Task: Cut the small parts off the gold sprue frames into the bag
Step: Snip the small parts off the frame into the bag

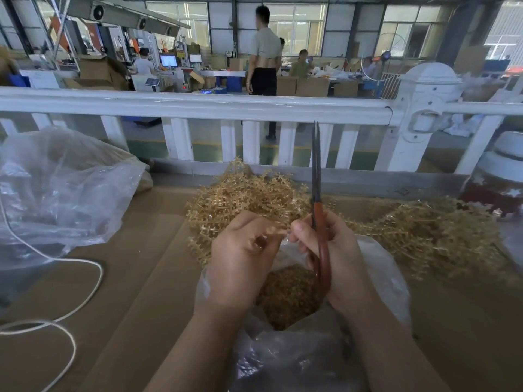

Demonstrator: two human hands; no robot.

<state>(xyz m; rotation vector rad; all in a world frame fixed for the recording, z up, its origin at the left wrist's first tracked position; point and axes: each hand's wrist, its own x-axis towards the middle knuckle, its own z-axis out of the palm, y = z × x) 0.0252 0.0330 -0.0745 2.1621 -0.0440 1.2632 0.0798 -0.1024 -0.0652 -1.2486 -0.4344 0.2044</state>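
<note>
Fingers of the left hand (240, 258) curl round something small and gold, seemingly a piece of sprue frame, above the open bag (393, 281) of cut parts; right hand (336, 258) grips red-handled scissors (318, 199), blades together, pointing up. Best to present each stem over the bag mouth before snipping; uncut gold sprue frames (441, 230) lie heaped behind

Bag (390, 281) bottom behind hands (240, 258)

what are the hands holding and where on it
The right hand grips the scissors by their red handles, blades up. The left hand pinches something small at its fingertips; what it is cannot be told.
</note>
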